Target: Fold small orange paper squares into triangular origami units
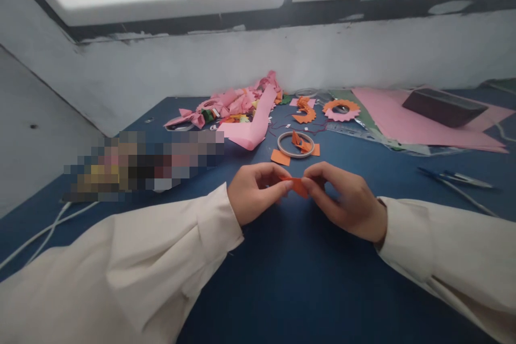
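1. The left hand point(255, 193) and the right hand point(346, 199) meet just above the dark blue tabletop point(282, 279), both in cream long sleeves.
2. Between them sits a small folded piece of orange paper point(297, 185); the left fingertips pinch its left end, and the right thumb and forefinger pinch its right end. Both hands' fingers are curled narrow around it.
3. Just beyond the hands lies a flat orange paper square point(280, 157), touching a clear ring of tape point(295, 144) that has more orange scraps inside it.
4. Further back rest two spiky orange-and-pink paper rosettes point(342, 109) and a heap of pink paper cuttings point(237, 105).
5. To the right, large pink paper sheets point(407, 123) carry a dark rectangular block point(443, 106).
6. Nearer on the right lie metal scissors point(455, 176), well apart from the hands.
7. White cables point(48, 228) trail off at the left edge.
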Demonstrator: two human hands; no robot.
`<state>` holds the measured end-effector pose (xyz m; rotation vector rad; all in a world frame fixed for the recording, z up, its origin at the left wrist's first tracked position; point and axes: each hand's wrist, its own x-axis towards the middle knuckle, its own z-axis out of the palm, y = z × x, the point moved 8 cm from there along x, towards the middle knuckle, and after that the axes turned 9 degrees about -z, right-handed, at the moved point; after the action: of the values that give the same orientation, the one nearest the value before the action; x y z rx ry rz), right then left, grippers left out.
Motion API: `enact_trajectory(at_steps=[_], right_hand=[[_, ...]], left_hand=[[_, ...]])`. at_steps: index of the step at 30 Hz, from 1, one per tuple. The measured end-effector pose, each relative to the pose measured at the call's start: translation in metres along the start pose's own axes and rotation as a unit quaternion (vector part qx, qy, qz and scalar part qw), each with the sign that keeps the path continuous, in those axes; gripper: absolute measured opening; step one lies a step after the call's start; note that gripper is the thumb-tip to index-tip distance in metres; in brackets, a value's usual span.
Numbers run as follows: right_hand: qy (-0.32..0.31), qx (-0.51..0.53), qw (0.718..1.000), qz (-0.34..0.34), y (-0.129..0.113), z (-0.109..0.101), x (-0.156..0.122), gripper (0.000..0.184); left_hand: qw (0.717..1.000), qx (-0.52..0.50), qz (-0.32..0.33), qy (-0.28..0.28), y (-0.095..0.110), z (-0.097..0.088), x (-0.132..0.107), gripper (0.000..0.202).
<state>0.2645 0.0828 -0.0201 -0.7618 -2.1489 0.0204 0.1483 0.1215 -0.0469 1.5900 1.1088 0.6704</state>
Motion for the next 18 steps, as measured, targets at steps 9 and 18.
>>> enact_trajectory(at_steps=[9, 18], right_hand=[[-0.039, 0.04, 0.998, 0.028, 0.005, 0.006, -0.002, 0.007], [-0.05, 0.052, 0.996, 0.051, 0.011, 0.01, -0.005, 0.007]], left_hand=[[1.0, -0.024, -0.002, 0.015, -0.001, -0.001, -0.001, 0.015], [0.997, -0.073, -0.011, 0.021, 0.001, -0.006, 0.002, 0.013]])
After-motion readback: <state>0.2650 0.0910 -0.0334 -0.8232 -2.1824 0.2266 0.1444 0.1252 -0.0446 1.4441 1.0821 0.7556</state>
